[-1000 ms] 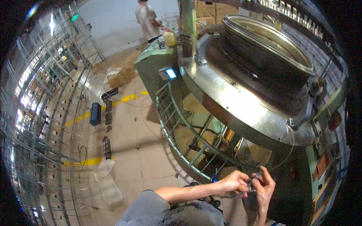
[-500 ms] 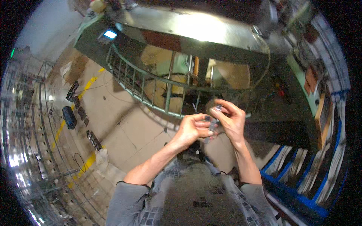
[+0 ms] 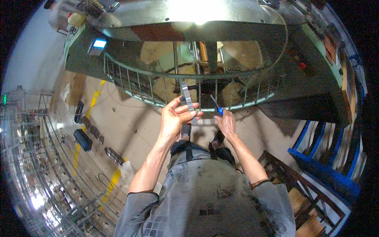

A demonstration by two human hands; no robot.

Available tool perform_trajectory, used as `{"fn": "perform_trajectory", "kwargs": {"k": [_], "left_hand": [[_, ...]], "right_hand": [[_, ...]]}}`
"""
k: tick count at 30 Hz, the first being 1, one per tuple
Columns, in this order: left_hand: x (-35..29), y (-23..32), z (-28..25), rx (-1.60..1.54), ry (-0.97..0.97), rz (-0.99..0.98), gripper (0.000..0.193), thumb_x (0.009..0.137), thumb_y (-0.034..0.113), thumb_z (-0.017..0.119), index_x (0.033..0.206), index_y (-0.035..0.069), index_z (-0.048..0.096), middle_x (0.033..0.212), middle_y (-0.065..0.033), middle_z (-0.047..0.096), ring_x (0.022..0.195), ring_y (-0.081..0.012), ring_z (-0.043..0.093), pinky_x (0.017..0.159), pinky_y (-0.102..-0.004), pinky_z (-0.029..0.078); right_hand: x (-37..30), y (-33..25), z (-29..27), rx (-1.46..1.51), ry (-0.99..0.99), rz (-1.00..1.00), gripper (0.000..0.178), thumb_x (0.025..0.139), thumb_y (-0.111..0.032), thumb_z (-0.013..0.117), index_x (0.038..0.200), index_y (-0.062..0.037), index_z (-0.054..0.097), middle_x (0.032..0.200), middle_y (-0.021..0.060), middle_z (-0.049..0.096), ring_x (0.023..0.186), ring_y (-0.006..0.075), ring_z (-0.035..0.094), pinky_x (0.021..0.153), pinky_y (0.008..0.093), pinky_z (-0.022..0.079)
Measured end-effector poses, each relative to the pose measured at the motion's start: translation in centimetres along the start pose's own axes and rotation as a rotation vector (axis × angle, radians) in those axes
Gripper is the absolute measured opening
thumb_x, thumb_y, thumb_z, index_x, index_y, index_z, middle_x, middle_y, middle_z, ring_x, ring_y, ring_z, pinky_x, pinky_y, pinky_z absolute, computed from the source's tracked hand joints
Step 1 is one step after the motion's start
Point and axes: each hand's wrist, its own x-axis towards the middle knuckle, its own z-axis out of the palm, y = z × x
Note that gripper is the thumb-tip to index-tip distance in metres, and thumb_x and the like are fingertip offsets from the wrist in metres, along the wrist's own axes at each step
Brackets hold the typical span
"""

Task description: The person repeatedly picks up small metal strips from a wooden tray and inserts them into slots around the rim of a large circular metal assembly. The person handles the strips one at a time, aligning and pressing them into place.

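Observation:
My left hand [image 3: 173, 117] is closed around a slim grey notched strip [image 3: 185, 94], pinched between thumb and fingers and standing nearly upright. A small dark piece shows beside its fingertips, too small to name. Just to the right, my right hand [image 3: 227, 124] grips a small screwdriver [image 3: 220, 110] by its blue handle, with the thin shaft pointing up and to the left. The two hands are apart, and the screwdriver does not touch the strip.
A curved green guard rail [image 3: 154, 103] spans the front of a machine, close beyond my hands. Above it runs a shiny metal ledge [image 3: 138, 15]. A small lit screen [image 3: 100, 43] sits at the left. A blue rack [image 3: 316, 164] holding strips stands at the right.
My hands have separated; before, both were together at the grey strip. The left hand has moved left and up with the strip, and the right now shows the screwdriver. The view has shifted too.

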Motion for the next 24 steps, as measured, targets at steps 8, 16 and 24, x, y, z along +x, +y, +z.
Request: {"fn": "perform_trajectory", "kwargs": {"k": [8,16,24], "left_hand": [[4.7,6.3,-7.4,0.017,-0.173,0.124,0.046,0.081,-0.010,0.074,0.124,-0.003,0.058,0.112,-0.0234,0.070,0.092,-0.0313,0.074,0.083,-0.0403,0.063],[8.6,8.8,-9.2,0.019,-0.277,0.356,0.037,0.087,-0.014,0.066,0.122,-0.006,0.061,0.111,-0.0193,0.072,0.097,-0.0271,0.073,0.088,-0.0337,0.061],[10.5,10.3,-11.0,0.156,-0.265,0.488,0.033,0.085,-0.014,0.069,0.116,-0.006,0.064,0.112,-0.0163,0.072,0.099,-0.0276,0.072,0.090,-0.0379,0.061]], "right_hand": [[-0.1,-4.7,0.4,0.840,0.466,0.465,0.023,0.096,-0.023,0.068,0.110,-0.0045,0.067,0.093,0.0020,0.068,0.080,0.0161,0.059,0.077,0.0350,0.049],[1.2,-21.4,-7.6,0.647,-0.240,0.257,0.028,0.089,-0.029,0.074,0.077,-0.0040,0.072,0.069,0.0018,0.070,0.063,0.0104,0.063,0.059,0.0299,0.050],[3.0,-27.9,-10.2,0.478,-0.141,0.386,0.036,0.084,-0.031,0.078,0.067,-0.0013,0.064,0.056,0.0052,0.059,0.053,0.0122,0.053,0.051,0.0353,0.043]]}}
